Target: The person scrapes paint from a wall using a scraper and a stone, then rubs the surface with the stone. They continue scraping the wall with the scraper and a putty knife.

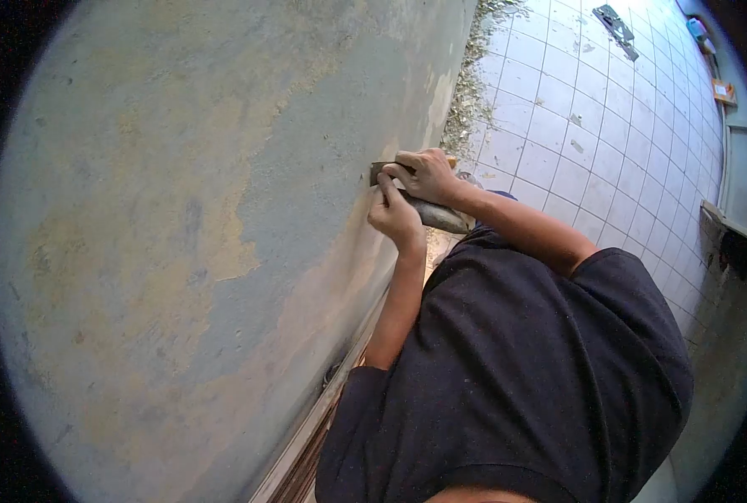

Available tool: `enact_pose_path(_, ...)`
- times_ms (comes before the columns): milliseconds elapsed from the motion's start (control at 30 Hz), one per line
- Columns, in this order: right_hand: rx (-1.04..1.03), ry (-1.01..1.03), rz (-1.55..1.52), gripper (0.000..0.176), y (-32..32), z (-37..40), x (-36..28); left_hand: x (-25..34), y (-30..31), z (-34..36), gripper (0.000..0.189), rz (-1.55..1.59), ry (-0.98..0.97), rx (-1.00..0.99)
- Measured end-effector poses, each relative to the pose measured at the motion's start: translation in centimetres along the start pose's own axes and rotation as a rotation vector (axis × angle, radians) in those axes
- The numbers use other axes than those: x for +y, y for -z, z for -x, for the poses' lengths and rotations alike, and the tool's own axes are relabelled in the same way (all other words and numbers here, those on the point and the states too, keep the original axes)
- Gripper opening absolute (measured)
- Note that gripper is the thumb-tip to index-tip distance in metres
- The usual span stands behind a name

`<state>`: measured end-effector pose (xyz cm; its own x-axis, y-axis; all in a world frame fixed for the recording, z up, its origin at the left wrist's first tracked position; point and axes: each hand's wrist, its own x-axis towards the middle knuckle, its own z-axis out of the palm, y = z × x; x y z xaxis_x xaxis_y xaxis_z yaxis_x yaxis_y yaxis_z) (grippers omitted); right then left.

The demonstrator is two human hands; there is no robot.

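Note:
A scraper with a dark flat blade (379, 172) is against the painted wall (306, 159), and a bit of its yellowish handle (451, 160) shows past my fingers. My right hand (430, 178) is closed around the scraper from above. Just below it, my left hand (397, 220) is also closed, its fingertips pressed to the blade near the wall. Around the blade the wall shows patches of grey-green, yellowish and pinkish paint. Under my hands lies a dusty grey rounded shape (440, 216), perhaps a shoe.
Flaked paint chips (467, 109) lie along the wall's foot on the white tiled floor (549, 109). Farther off is a dark flat object (615, 32). A blue-and-white item (699, 33) and an orange box (724, 92) stand along the far right side. A wooden frame (306, 427) runs beside my left arm.

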<state>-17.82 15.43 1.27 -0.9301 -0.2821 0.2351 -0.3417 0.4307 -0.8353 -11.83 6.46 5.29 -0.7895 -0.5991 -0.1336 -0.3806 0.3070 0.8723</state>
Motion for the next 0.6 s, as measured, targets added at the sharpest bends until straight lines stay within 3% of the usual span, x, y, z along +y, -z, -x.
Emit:
enact_pose_path(67, 0.048, 0.064, -0.063, 0.03, 0.8, -0.6, -2.5, 1.4, 1.2, 1.0, 0.033, 0.21, -0.192, 0.14)
enact_pose_path(133, 0.08, 0.171, -0.109, 0.028, 1.1, -1.0, -3.7, 2.6, 2.0, 1.4, 0.029, 0.218, -0.168, 0.197)
enact_pose_path(200, 0.069, 0.141, -0.083, 0.03, 0.9, -0.6, -2.1, 1.5, 1.1, 0.9, 0.03, 0.158, -0.166, 0.137)
enact_pose_path(300, 0.015, -0.092, -0.031, 0.039, 0.5, 0.1, 0.8, -1.4, -2.0, -0.4, 0.038, -0.026, -0.142, 0.12)
enact_pose_path(400, 0.054, -0.083, -0.049, 0.04, 0.4, -0.1, 0.0, -0.6, -1.7, -0.6, 0.036, -0.022, -0.121, 0.089)
enact_pose_path(467, 0.055, -0.097, -0.079, 0.038, 0.7, -0.2, -1.9, 0.3, -0.3, 0.1, 0.033, 0.093, -0.27, 0.177)
enact_pose_path(533, 0.03, 0.035, -0.107, 0.036, 0.9, -0.9, -2.4, 1.2, 0.2, 0.5, 0.03, 0.173, -0.23, 0.175)
enact_pose_path(600, 0.065, 0.046, -0.113, 0.035, -0.2, -0.4, -0.4, 1.3, 0.4, 0.3, 0.034, 0.05, -0.124, 0.1)
